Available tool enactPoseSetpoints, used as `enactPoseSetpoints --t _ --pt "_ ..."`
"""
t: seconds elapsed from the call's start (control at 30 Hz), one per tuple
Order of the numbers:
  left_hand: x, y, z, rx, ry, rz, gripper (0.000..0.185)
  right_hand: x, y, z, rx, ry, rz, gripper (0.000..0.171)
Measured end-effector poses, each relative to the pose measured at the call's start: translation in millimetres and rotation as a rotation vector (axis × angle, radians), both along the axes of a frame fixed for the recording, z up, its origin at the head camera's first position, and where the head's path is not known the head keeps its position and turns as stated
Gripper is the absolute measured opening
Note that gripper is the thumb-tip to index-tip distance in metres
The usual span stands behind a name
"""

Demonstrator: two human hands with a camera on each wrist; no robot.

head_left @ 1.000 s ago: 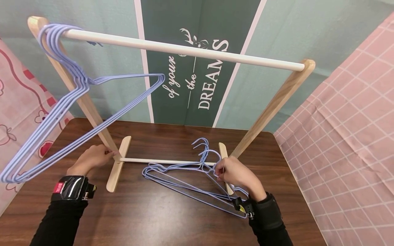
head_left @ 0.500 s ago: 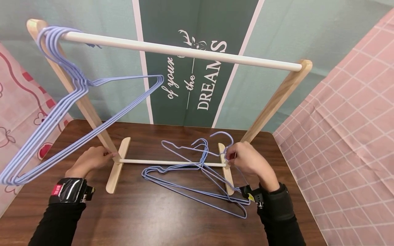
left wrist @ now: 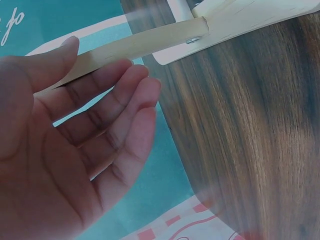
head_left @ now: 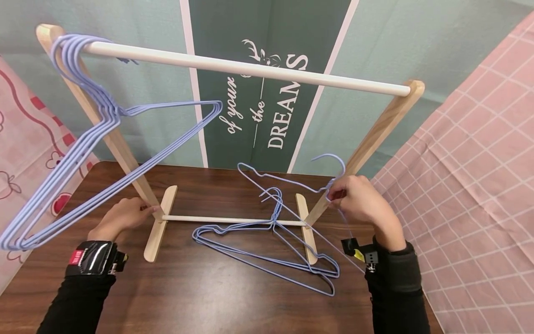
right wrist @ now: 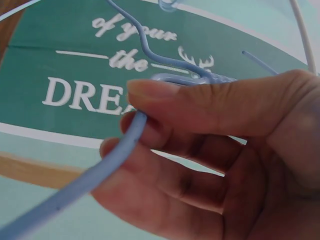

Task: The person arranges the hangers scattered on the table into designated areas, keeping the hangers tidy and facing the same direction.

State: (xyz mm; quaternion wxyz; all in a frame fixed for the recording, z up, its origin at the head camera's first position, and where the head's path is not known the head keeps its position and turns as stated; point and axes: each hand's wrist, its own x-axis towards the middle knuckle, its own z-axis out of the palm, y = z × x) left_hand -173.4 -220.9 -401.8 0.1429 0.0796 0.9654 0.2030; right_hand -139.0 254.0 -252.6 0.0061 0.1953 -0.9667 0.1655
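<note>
Right hand [head_left: 363,202]: thumb and fingers [right wrist: 200,107] pinch one blue wire hanger [head_left: 288,183] at its neck, lifted above the hanger pile [head_left: 267,250] on the counter [head_left: 208,297]. Left hand [head_left: 121,218]: fingers [left wrist: 115,125] straight and relaxed, grasping nothing, resting against the wooden rack leg [head_left: 125,153].

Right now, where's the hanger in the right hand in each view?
Head: lifted hanger right of centre, its neck pinched by the right hand.
Left wrist: not in it.
Right wrist: its wire crosses the centre, pinched under the thumb.
Shared landmark: green DREAMS banner.
</note>
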Motion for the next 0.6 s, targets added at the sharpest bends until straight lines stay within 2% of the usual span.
enactPoseSetpoints --t 0.17,0.43,0.6 --pt "-0.6 0.1 1.6 -0.004 0.004 -0.013 0.044 2.0 6.5 14.3 -0.026 -0.022 -0.039 0.005" --pt "-0.8 0.1 1.2 0.007 0.023 -0.017 0.039 5.5 14.5 40.2 -0.076 -0.061 -0.085 0.004" --pt "-1.0 -0.1 -0.1 0.005 0.009 -0.017 0.040 7.3 20.2 54.8 -0.024 -0.025 -0.110 0.004"
